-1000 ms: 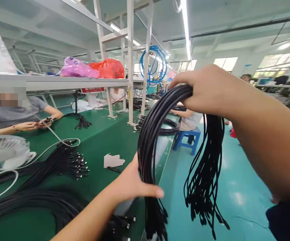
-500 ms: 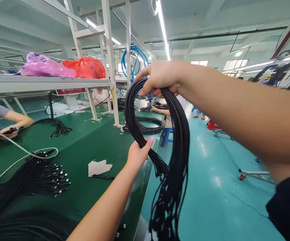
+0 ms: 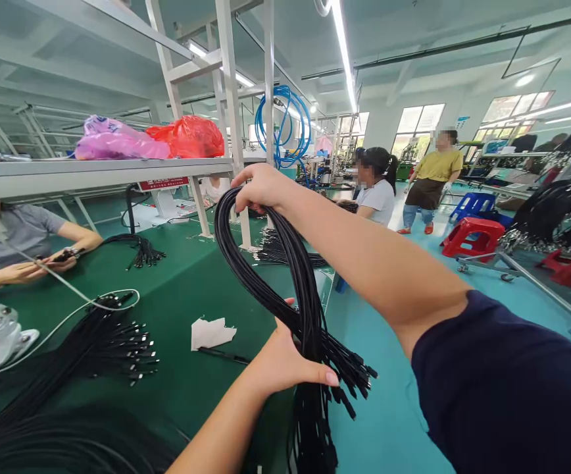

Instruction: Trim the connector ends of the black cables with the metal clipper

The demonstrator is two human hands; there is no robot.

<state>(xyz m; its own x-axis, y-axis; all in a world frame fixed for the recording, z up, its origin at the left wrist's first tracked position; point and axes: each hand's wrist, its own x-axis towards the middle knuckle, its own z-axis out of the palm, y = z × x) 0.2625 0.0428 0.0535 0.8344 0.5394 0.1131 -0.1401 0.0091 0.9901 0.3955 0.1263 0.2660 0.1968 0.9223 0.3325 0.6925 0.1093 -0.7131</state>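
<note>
R hand [image 3: 260, 187] is up high, just L of centre, approx. in line w/ the R arm [image 3: 364, 260], which reaches in from lower R; fingers [image 3: 242, 175] curl down in a grip. L hand [image 3: 278, 362] sits lower, nr. mid-view, L forearm [image 3: 226, 421] angling up from bottom edge. L thumb [image 3: 327, 377] sticks out to R; other L digits mostly hidden, so tightness unclear.
</note>
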